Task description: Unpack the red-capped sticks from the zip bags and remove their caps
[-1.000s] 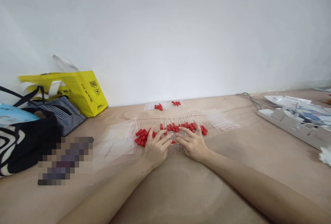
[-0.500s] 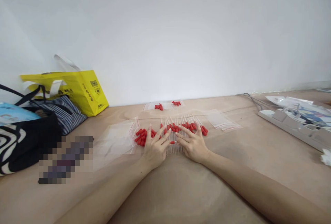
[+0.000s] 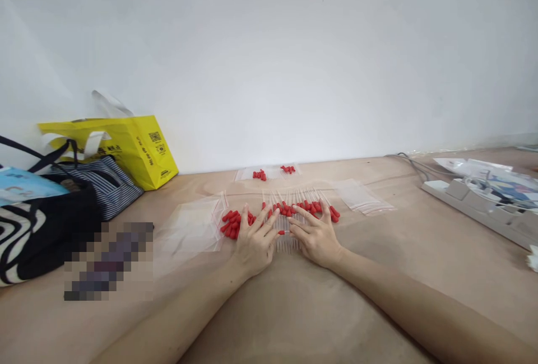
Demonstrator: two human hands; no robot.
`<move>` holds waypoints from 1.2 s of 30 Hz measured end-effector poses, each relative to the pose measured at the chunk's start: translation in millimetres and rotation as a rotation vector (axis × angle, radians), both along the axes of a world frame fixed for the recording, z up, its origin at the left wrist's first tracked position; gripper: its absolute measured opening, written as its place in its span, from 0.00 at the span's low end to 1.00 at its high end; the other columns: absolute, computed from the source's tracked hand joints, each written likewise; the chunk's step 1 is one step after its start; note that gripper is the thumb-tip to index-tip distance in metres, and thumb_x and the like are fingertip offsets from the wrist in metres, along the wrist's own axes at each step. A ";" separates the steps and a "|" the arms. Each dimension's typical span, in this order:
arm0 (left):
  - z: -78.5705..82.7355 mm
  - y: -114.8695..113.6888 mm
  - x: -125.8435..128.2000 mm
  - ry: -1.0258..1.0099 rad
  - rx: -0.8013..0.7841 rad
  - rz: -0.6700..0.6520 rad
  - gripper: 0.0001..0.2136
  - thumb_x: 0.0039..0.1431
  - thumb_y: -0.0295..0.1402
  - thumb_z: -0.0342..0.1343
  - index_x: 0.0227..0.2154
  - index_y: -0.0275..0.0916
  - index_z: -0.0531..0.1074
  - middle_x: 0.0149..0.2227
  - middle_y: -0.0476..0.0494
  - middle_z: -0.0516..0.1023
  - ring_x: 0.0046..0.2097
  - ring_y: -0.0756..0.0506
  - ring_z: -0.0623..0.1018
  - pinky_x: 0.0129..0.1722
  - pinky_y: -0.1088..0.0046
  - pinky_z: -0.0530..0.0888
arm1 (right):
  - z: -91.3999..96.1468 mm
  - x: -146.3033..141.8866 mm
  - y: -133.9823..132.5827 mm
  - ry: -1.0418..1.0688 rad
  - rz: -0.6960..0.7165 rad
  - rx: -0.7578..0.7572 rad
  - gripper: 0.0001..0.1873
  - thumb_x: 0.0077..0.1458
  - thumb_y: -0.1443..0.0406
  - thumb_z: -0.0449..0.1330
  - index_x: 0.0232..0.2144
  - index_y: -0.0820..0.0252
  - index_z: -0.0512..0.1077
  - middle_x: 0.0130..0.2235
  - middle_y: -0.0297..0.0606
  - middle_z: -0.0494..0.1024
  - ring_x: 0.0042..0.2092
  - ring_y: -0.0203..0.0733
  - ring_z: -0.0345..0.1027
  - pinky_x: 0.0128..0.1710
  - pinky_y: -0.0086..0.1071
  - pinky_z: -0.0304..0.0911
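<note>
Between my hands lies a short red rubber bulb [image 3: 281,233] with a thin clear tube [image 3: 287,232] at its right end. My left hand [image 3: 255,241] pinches at the bulb's side, while my right hand [image 3: 316,238] pinches at the tube's side; the fingertips partly hide both. Beneath them several loose thin clear tubes [image 3: 288,247] lie side by side. Just beyond my fingers is a row of clear tubes with red bulbs [image 3: 313,207] on their near ends. A pile of loose red bulbs [image 3: 230,225] sits left of my left hand.
Clear zip bags [image 3: 195,224] lie to the left, more bags [image 3: 363,196] to the right. Near the wall a bag [image 3: 275,172] has small red bulbs on it. Yellow bag [image 3: 155,157], black bag [image 3: 54,235] and a blurred item [image 3: 109,263] stand left; a power strip [image 3: 474,207] right.
The view has shifted slightly. Both hands stay nearly in place, with the red bulb and clear tube still between them.
</note>
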State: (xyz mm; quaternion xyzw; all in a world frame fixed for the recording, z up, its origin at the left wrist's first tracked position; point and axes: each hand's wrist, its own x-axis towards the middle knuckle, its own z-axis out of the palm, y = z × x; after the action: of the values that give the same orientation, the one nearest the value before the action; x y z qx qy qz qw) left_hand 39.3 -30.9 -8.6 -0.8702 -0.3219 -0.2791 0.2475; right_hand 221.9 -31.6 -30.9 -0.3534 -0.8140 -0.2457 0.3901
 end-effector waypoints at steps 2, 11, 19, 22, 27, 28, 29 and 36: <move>0.4 -0.2 -0.2 0.001 0.002 0.002 0.10 0.55 0.27 0.45 0.28 0.40 0.71 0.52 0.44 0.67 0.54 0.38 0.63 0.52 0.41 0.46 | -0.6 0.3 0.3 0.004 0.002 0.006 0.09 0.54 0.68 0.51 0.28 0.56 0.71 0.38 0.33 0.77 0.50 0.42 0.61 0.55 0.54 0.24; 1.7 -3.7 1.9 -0.041 0.002 0.030 0.10 0.54 0.26 0.44 0.27 0.40 0.71 0.52 0.44 0.67 0.53 0.39 0.65 0.53 0.43 0.47 | -2.8 -0.9 3.4 0.033 0.023 0.040 0.08 0.55 0.68 0.51 0.28 0.57 0.70 0.38 0.32 0.77 0.49 0.40 0.62 0.55 0.51 0.26; 10.5 4.5 -15.6 -0.134 0.022 0.202 0.11 0.56 0.29 0.44 0.27 0.41 0.72 0.45 0.47 0.73 0.46 0.42 0.70 0.53 0.50 0.50 | -1.4 7.6 3.5 0.121 -0.015 -0.006 0.08 0.55 0.68 0.50 0.28 0.57 0.69 0.35 0.31 0.77 0.46 0.41 0.64 0.53 0.50 0.33; 24.9 16.2 -31.9 -0.137 -0.034 0.394 0.12 0.57 0.33 0.44 0.31 0.41 0.73 0.40 0.44 0.76 0.42 0.42 0.71 0.48 0.55 0.57 | -0.2 8.3 4.9 0.129 -0.030 -0.044 0.07 0.55 0.65 0.51 0.29 0.57 0.70 0.33 0.32 0.77 0.39 0.39 0.65 0.47 0.42 0.46; 52.2 39.4 -57.3 -0.090 -0.442 0.691 0.11 0.54 0.39 0.45 0.33 0.45 0.72 0.35 0.45 0.76 0.41 0.41 0.72 0.38 0.64 0.63 | 6.7 12.4 14.2 0.219 -0.124 -0.267 0.12 0.56 0.64 0.48 0.30 0.59 0.70 0.30 0.38 0.72 0.31 0.37 0.64 0.31 0.29 0.55; 55.5 44.0 -62.7 -0.108 -0.530 0.743 0.11 0.53 0.40 0.46 0.34 0.45 0.71 0.35 0.47 0.76 0.40 0.42 0.73 0.37 0.66 0.63 | 8.7 15.2 17.1 0.263 -0.127 -0.340 0.12 0.56 0.64 0.47 0.31 0.60 0.70 0.30 0.39 0.71 0.30 0.36 0.64 0.29 0.28 0.55; 57.7 48.3 -67.9 -0.125 -0.598 0.796 0.11 0.51 0.41 0.47 0.35 0.44 0.70 0.34 0.47 0.76 0.39 0.42 0.73 0.36 0.68 0.64 | 10.9 18.2 20.2 0.311 -0.128 -0.415 0.11 0.56 0.64 0.47 0.32 0.60 0.69 0.30 0.38 0.72 0.30 0.36 0.64 0.29 0.27 0.56; 50.2 56.5 -74.4 -0.182 -0.692 0.788 0.10 0.49 0.43 0.48 0.29 0.42 0.66 0.31 0.49 0.76 0.36 0.44 0.74 0.35 0.69 0.63 | 21.6 30.9 34.0 0.545 -0.255 -0.835 0.14 0.48 0.67 0.53 0.39 0.64 0.62 0.21 0.29 0.68 0.25 0.35 0.63 0.27 0.26 0.56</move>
State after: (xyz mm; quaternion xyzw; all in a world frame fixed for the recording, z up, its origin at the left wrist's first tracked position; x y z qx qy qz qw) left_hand -35.2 25.6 41.6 -0.6861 -0.7180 -0.1168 0.0030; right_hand 252.9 2.4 -9.3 -0.6267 -0.6619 0.1557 0.3805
